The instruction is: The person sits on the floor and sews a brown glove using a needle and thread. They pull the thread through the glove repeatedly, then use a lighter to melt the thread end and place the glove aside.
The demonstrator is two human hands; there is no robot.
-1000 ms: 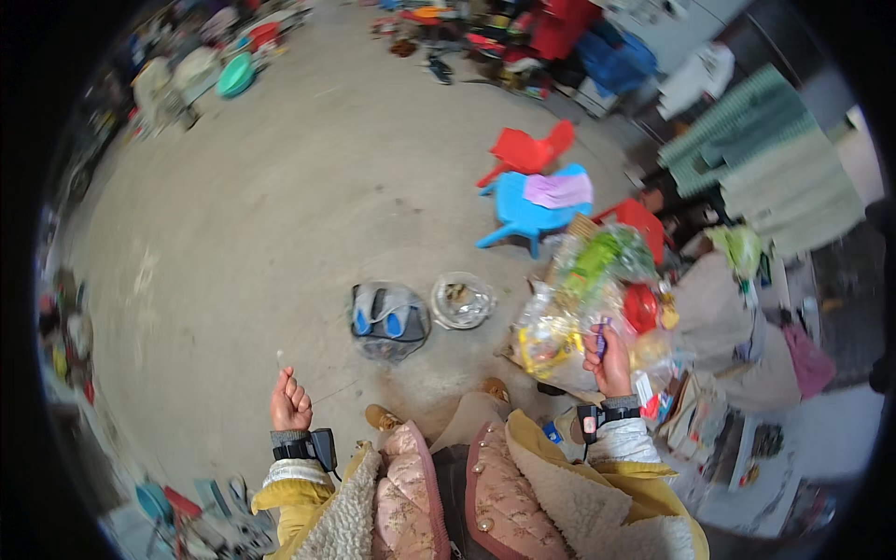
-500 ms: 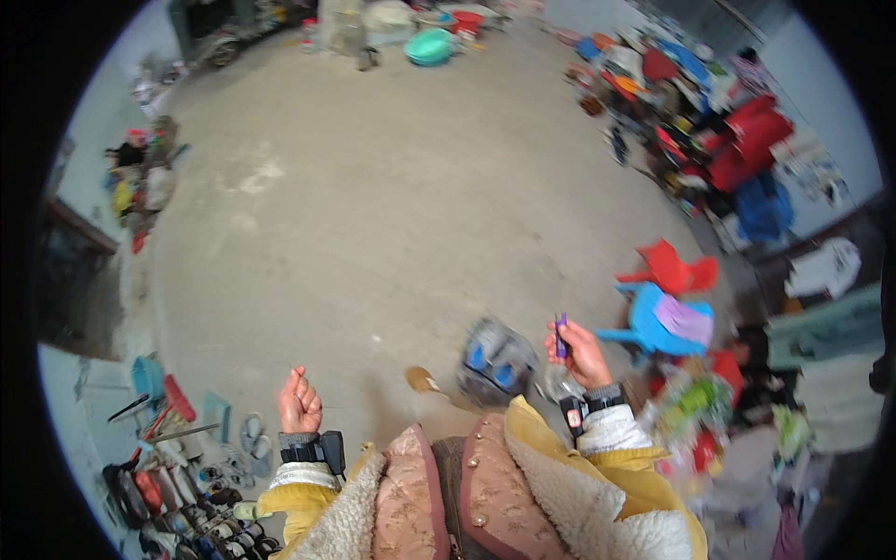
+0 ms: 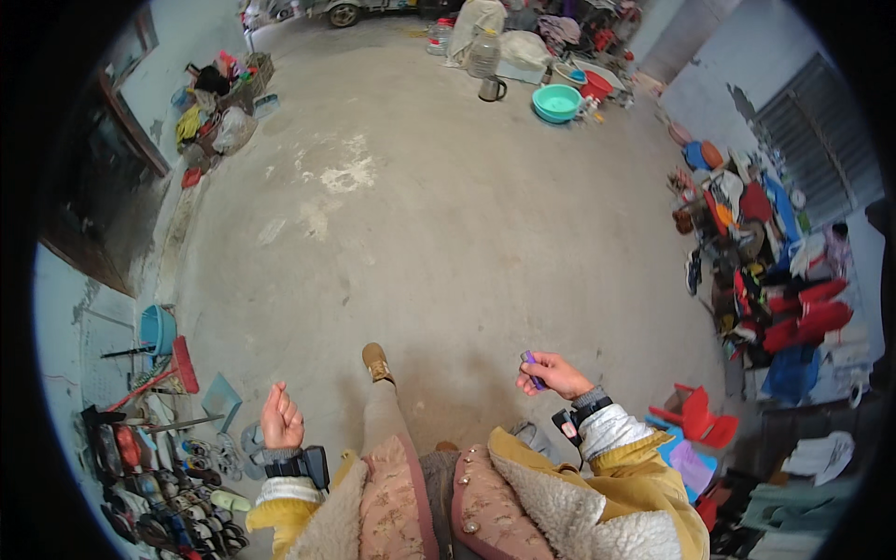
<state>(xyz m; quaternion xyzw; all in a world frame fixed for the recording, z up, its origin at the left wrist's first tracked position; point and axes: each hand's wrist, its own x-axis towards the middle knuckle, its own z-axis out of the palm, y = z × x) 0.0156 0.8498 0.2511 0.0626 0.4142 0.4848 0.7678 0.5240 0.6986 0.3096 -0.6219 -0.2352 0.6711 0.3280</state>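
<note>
My right hand (image 3: 555, 373) is raised in front of me over the concrete floor (image 3: 448, 215), its fingers closed on a small purple object (image 3: 532, 369). My left hand (image 3: 280, 420) hangs at my left side with the fingers loosely curled and nothing in it. Both wrists wear dark bands. One brown shoe (image 3: 376, 361) steps forward between the two hands.
A red broom and a blue dustpan (image 3: 219, 399) lie beside rows of shoes (image 3: 159, 485) at the lower left. A teal basin (image 3: 557, 101) and a kettle (image 3: 492, 89) stand far ahead. Piled red and blue clutter (image 3: 775, 280) lines the right side, with a red plastic chair (image 3: 695, 420).
The view has swung left, away from the blue stool, basket and bags. My right hand still holds the purple object, my left hand stays curled, and a foot has stepped forward.
</note>
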